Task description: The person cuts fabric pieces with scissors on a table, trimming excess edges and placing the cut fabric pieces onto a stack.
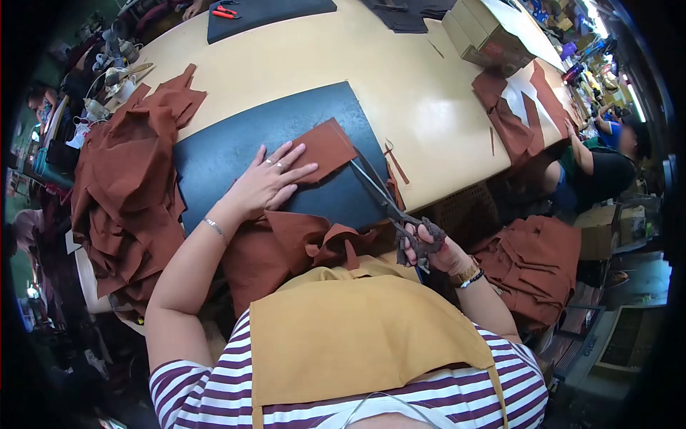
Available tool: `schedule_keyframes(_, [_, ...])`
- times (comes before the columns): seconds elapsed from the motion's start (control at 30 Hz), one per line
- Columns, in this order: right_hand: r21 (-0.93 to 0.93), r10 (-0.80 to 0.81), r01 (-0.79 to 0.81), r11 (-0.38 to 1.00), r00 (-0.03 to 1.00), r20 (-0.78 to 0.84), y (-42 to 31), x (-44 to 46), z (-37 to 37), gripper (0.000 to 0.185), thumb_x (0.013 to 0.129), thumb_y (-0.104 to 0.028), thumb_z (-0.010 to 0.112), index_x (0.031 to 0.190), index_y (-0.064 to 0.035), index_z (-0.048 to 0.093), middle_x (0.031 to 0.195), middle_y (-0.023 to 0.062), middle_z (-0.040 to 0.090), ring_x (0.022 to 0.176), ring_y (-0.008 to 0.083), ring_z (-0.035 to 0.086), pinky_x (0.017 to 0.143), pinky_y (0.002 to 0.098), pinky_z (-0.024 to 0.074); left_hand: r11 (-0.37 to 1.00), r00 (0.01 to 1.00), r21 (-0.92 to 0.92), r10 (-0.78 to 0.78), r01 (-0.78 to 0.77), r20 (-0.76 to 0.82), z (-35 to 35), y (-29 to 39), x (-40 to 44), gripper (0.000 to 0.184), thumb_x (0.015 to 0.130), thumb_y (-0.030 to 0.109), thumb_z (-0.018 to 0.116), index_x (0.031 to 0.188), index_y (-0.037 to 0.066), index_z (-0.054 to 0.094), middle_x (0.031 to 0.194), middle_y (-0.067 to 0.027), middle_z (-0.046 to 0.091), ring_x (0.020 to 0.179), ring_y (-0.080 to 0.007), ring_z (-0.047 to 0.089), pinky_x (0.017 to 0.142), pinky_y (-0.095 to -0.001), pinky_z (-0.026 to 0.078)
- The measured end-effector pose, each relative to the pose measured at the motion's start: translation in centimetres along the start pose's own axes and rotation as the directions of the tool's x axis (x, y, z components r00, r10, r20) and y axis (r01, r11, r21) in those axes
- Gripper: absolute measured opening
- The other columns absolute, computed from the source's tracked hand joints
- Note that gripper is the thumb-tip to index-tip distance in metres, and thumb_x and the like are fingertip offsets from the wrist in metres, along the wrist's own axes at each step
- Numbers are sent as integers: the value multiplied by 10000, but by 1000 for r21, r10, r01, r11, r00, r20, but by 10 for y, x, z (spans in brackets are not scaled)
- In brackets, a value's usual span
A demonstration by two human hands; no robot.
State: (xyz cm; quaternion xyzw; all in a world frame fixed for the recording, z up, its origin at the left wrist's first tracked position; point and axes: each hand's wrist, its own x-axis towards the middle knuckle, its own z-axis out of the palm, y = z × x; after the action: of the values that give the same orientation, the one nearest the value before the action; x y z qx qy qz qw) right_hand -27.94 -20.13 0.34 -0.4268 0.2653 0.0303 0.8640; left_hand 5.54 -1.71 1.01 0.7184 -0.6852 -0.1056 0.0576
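A rust-brown rectangular fabric piece [327,146] lies on the dark cutting board [236,143]. My left hand [270,179] rests flat on the piece's left part, fingers spread. Large scissors [376,187] are held in my right hand [426,247], whose fingers wrap round their cloth-wrapped handles. The blades point up and left, with their tips at the right edge of the piece. More brown fabric [275,250] hangs over the table edge in front of my apron [357,336].
Heaped brown fabric [128,171] covers the table's left side. Another stack [532,261] sits at the lower right. Beyond are a second dark board [268,16] with red-handled snips [225,12], a cardboard box [486,36] and brown pieces [511,118]. A person [600,161] sits at the right.
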Motion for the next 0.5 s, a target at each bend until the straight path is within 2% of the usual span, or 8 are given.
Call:
schedule_keyframes(0.07, [-80, 2, -1, 997, 1000, 15, -4, 4, 0, 407, 884, -422, 615, 859, -17, 586, 682, 51, 583, 604, 139, 577, 601, 273, 491, 999, 999, 33, 31, -32, 37, 3, -2, -9, 483, 922, 338, 392, 1405, 319, 399, 1548, -80, 181, 1422, -298, 163, 1091, -624, 143])
schedule_keyframes(0.23, [-250, 2, -6, 968, 1000, -13, -18, 11, 9, 357, 873, -362, 640, 806, -19, 569, 629, 46, 560, 550, 112, 548, 559, 242, 459, 997, 997, 51, 51, -53, 52, 5, -2, -18, 480, 915, 343, 408, 1394, 329, 413, 1552, -77, 165, 1423, -299, 155, 1087, -626, 156])
schedule_keyframes(0.33, [-314, -15, 19, 949, 1000, 16, -22, 14, 7, 317, 860, -323, 653, 794, -29, 556, 641, 38, 551, 556, 101, 541, 546, 232, 442, 997, 997, 51, 51, -54, 50, 5, -1, -17, 480, 914, 342, 413, 1393, 332, 414, 1553, -75, 162, 1423, -298, 156, 1087, -627, 156])
schedule_keyframes(0.5, [-347, 8, -16, 938, 1000, -24, -26, 11, 9, 277, 851, -286, 658, 795, -39, 545, 667, 26, 543, 562, 97, 537, 544, 228, 437, 996, 997, 68, 52, -55, 52, 2, 1, -17, 483, 929, 340, 411, 1410, 353, 374, 1543, -81, 190, 1413, -314, 186, 1100, -607, 161])
